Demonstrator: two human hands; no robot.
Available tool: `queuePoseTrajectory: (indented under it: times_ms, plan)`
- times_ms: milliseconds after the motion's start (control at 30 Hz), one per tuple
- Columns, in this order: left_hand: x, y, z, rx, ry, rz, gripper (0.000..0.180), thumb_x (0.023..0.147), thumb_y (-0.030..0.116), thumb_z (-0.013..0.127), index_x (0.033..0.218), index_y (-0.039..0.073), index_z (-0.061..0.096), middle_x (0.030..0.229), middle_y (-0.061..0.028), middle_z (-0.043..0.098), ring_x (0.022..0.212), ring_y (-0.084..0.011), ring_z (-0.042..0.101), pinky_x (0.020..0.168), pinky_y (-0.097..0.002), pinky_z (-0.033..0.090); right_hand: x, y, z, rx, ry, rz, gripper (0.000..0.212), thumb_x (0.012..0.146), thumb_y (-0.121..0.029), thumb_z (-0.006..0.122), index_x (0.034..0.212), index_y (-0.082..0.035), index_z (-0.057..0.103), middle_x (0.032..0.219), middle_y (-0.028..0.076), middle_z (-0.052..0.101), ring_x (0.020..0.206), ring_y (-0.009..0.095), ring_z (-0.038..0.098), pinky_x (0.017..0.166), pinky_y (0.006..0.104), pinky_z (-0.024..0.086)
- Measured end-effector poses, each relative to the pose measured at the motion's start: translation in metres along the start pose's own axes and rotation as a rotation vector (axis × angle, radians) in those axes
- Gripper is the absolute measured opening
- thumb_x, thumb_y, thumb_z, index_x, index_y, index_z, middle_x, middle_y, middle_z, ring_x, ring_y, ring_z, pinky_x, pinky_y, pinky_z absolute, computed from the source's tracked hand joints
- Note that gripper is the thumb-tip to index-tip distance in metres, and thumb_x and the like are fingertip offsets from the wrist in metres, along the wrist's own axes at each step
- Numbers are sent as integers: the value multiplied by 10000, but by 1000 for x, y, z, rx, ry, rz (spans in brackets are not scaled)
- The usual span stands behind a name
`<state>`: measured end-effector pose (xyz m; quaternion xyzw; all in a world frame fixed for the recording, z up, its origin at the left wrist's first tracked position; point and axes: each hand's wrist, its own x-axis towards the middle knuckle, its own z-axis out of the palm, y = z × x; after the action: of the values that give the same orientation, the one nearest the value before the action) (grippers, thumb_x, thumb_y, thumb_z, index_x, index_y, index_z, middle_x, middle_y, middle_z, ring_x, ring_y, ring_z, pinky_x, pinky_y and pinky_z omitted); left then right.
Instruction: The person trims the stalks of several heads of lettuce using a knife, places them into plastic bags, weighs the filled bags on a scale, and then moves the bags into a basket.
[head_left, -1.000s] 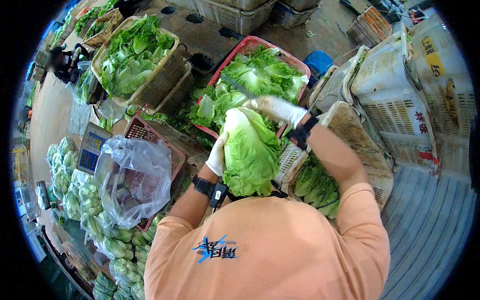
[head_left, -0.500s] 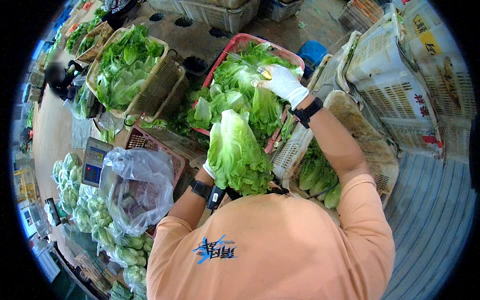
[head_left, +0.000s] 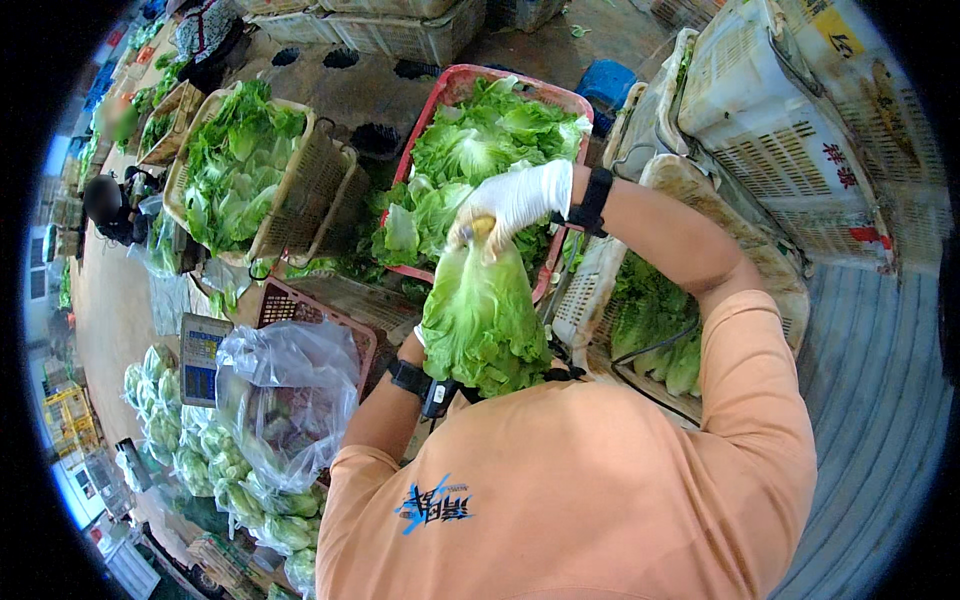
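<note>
One lettuce head, stem up, right hand gripping its top, left hand hidden beneath.

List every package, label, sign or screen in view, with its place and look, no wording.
Scale display: left of the red basket, flat blue-grey panel facing up.
Clear plastic bag: over that basket, crumpled, open.
Yellow label: top right, on a white crate.
Red markings: side of the white crate.
Bagged lettuces: lower left, in rows.
</note>
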<state>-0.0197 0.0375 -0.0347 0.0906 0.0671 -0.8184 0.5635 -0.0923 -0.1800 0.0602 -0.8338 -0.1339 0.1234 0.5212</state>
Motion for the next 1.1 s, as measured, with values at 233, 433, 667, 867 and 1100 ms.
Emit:
queuePoseTrajectory:
  times_ms: [233, 433, 667, 867, 1100]
  plan:
    - [-7, -8, 0, 30, 87, 20, 652, 892, 503, 468, 1371, 76, 352, 1357, -123, 432, 1213, -277, 449, 1024, -426, 372, -3, -5, -9, -168, -113, 273, 479, 659, -351, 760, 937, 0, 589, 810, 152, 630, 766, 286, 598, 687, 376, 446]
    - [-13, -21, -5, 59, 190, 34, 667, 885, 516, 475, 1375, 81, 348, 1361, -121, 430, 1218, -283, 445, 1025, -431, 370, -7, -11, -7, -108, 34, 312, 415, 739, -353, 711, 928, -5, 585, 762, 118, 616, 735, 252, 585, 678, 365, 441]
    - [-23, -25, 4, 164, 109, 65, 710, 808, 444, 628, 1361, 78, 376, 1313, -131, 481, 1174, -281, 490, 997, -437, 400, -17, 72, 1, 525, 897, 605, 214, 831, -291, 645, 835, -80, 608, 612, -21, 553, 497, 78, 484, 463, 230, 384]
    - [-40, -6, -36, 251, 162, 152, 674, 830, 447, 598, 1354, 80, 385, 1293, -126, 501, 1164, -277, 501, 975, -435, 417, -23, 31, 41, 622, 756, 781, 392, 837, -422, 631, 940, -43, 622, 715, 0, 588, 526, 114, 504, 509, 262, 415]
    - [-33, -11, 2, 427, 308, 47, 738, 813, 448, 635, 1375, 73, 337, 1306, -117, 481, 1169, -256, 497, 974, -411, 422, -25, 16, 57, 392, 680, 538, 505, 760, -540, 675, 776, -40, 604, 640, 38, 524, 592, 161, 486, 577, 307, 409]
